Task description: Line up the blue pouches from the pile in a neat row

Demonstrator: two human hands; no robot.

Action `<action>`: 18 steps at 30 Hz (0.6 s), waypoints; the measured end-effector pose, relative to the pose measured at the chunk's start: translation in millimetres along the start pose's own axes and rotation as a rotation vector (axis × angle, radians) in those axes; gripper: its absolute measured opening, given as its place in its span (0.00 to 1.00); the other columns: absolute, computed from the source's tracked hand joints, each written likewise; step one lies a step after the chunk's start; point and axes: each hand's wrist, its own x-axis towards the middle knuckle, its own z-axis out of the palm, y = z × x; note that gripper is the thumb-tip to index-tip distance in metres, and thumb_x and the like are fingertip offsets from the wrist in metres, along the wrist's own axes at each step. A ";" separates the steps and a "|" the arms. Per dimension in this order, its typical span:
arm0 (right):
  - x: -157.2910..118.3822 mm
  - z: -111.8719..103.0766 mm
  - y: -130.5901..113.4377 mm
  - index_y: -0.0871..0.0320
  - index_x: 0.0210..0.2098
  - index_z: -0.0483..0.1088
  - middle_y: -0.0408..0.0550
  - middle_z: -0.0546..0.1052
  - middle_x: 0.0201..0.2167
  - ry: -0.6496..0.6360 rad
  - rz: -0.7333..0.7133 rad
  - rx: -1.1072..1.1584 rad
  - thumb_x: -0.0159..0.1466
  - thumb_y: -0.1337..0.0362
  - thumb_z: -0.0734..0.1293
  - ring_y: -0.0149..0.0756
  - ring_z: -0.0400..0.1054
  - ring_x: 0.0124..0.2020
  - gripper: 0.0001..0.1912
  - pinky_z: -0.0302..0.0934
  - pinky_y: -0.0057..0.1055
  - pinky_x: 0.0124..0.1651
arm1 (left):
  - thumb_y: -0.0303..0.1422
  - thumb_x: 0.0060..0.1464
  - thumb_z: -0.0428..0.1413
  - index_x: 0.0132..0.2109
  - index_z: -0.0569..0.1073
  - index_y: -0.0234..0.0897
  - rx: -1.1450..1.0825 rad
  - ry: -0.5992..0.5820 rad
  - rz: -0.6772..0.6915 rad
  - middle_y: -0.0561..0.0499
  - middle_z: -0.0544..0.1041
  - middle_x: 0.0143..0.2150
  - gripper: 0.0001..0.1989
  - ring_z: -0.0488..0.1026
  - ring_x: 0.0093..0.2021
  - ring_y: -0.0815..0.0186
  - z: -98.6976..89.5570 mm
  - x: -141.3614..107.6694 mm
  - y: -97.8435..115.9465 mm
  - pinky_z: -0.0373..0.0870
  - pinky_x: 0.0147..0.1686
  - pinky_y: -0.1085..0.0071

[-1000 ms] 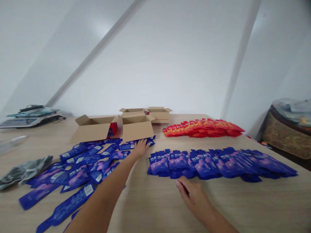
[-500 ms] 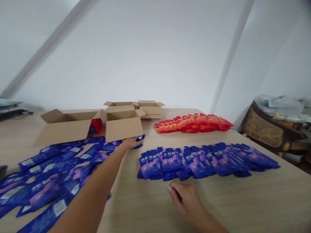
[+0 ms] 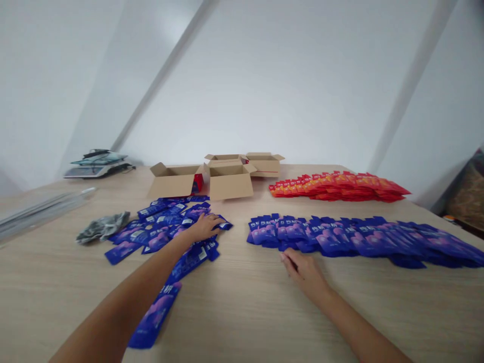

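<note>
Head view, blue packet row (image 3: 340, 237): overlapping at right, seemingly ordered.
Loose blue packets (image 3: 153, 237): heaped at left, near side of open cartons (image 3: 231, 186), apparently left to order.
Red packets (image 3: 333, 186): overlapping, far right.
Left hand (image 3: 206, 227): palm down on heap, touching packets; pinch impossible to tell.
Right hand (image 3: 308, 275): fingers curled towards thumb beside row, nothing visibly held.

Left arm comes in from 7 o'clock, reaching up toward center; left hand (image 3: 205, 227) palm down, fingers slightly spread and pointing to about 2 o'clock, wrist roughly straight. Right arm enters from 5 o'clock, angled to 10 o'clock; right hand (image 3: 303, 272) loosely curled, thumb side facing 9 o'clock. Both forearms bare, hands well apart, left reaching farther out.
</note>
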 end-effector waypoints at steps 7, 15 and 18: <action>-3.1 -9.2 -0.7 0.57 0.31 0.66 0.43 0.69 0.20 0.061 0.021 0.086 0.67 0.58 0.52 0.30 0.63 0.21 0.16 0.53 0.26 0.28 | 0.34 0.61 0.42 0.49 0.69 0.36 -0.160 0.396 -0.075 0.43 0.73 0.46 0.16 0.67 0.50 0.60 -35.1 12.3 57.4 0.58 0.53 0.61; 5.0 6.7 -6.9 0.56 0.49 0.64 0.50 0.75 0.36 0.047 0.330 0.963 0.58 0.49 0.64 0.39 0.71 0.35 0.25 0.61 0.26 0.21 | 0.41 0.57 0.49 0.32 0.70 0.36 -1.099 0.685 -0.118 0.53 0.69 0.27 0.13 0.67 0.31 0.68 -35.8 44.8 226.2 0.65 0.33 0.72; 9.3 0.9 -10.9 0.58 0.42 0.69 0.51 0.76 0.35 0.179 0.413 1.260 0.56 0.47 0.65 0.38 0.71 0.33 0.22 0.63 0.28 0.25 | 0.41 0.54 0.53 0.35 0.69 0.36 -1.468 0.605 -0.206 0.55 0.69 0.25 0.12 0.68 0.26 0.70 -18.9 51.1 263.2 0.65 0.29 0.74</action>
